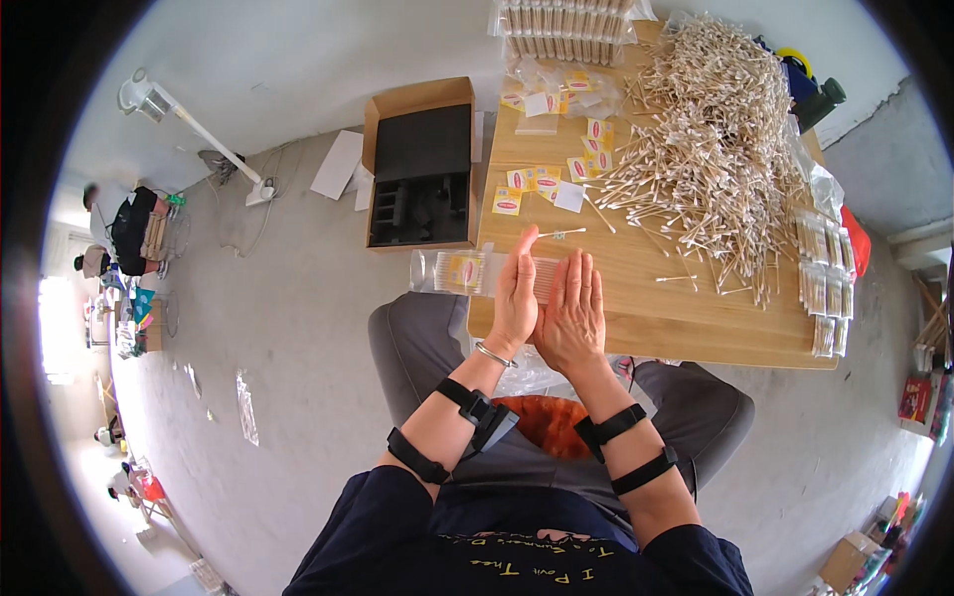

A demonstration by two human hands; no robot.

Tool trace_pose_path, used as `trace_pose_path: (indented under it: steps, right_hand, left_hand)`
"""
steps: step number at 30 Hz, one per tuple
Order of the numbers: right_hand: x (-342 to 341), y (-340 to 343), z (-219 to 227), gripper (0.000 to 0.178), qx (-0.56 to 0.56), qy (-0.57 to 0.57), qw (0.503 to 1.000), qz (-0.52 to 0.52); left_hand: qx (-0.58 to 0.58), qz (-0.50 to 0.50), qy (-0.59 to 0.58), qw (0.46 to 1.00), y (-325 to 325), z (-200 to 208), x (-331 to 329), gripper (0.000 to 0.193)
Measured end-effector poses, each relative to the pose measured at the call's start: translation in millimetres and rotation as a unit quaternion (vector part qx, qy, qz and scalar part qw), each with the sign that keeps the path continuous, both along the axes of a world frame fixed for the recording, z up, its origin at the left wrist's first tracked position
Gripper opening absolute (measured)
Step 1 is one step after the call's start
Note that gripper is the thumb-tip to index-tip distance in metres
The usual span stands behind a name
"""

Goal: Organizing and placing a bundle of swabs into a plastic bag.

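Note:
My left hand [515, 298] stands on its edge near the table's front left, fingers straight and together. Beside it my right hand [573, 318] lies flat, palm down, with its fingers stretched out. A row of cotton swabs [544, 275] shows between the two hands, partly hidden by them. One loose cotton swab [562, 233] lies just beyond my left fingertips. Left of my left hand, a clear bag [459, 271] with swabs and a yellow card reaches over the table's edge. A large heap of loose cotton swabs [720, 129] covers the right side of the table.
Yellow-and-white cards [535, 180] and a white card [569, 197] lie beyond my hands. Packed swab bags are stacked at the back [566, 30] and along the right edge [824, 268] of the wooden table [696, 333]. An open cardboard box [420, 164] stands to the left.

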State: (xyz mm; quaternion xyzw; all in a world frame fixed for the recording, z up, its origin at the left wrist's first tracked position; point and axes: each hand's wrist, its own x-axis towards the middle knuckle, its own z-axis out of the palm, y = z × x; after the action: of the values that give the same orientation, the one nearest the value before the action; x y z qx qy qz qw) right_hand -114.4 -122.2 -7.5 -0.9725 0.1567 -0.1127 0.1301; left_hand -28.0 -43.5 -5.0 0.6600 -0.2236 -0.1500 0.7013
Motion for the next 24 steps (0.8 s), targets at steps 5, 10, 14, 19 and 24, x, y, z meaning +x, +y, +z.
trace_pose_path:
  steps: [5,10,14,19,24]
  right_hand:
    - [-2,-1,4,0.075,0.033,-0.014,0.999,0.003]
    - [0,-1,9,0.077,0.015,0.005,1.000,0.016]
    - [2,-1,9,0.077,0.025,0.005,0.999,0.025]
    - [4,2,6,0.076,0.033,0.002,0.999,0.022]
    - [9,5,6,0.076,0.026,0.022,0.999,0.018]
  left_hand:
    - [-0.023,-0.008,0.037,0.999,11,2,1,0.057]
    - [-0.008,-0.028,0.003,1.000,12,2,3,0.060]
    - [-0.003,-0.060,0.018,0.998,16,5,6,0.064]
    - [-0.033,-0.013,0.028,0.999,13,5,5,0.060]
    - [-0.031,-0.034,0.020,0.999,15,1,7,0.062]
